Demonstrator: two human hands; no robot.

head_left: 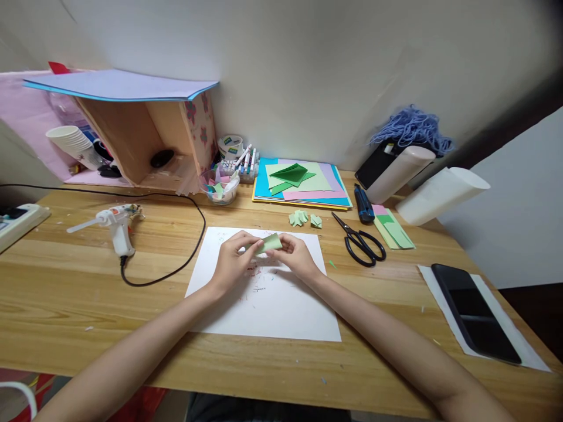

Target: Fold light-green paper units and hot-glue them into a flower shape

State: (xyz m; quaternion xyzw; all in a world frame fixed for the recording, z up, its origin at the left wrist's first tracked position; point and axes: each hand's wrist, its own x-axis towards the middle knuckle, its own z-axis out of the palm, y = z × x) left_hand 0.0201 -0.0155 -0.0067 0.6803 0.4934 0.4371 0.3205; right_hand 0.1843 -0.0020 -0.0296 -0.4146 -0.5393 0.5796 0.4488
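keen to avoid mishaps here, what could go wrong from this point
The pale green paper held by the left hand and right hand could crease if pinched unevenly. The left forearm might snag the looping black cord and drag the glue gun. The scissors lie nearby and could nick a careless reach.

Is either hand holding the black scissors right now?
No, the left hand and right hand hold light green paper; the scissors lie on the table.

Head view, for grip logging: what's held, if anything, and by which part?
A pale green paper strip: left hand at its left end, right hand at its right.
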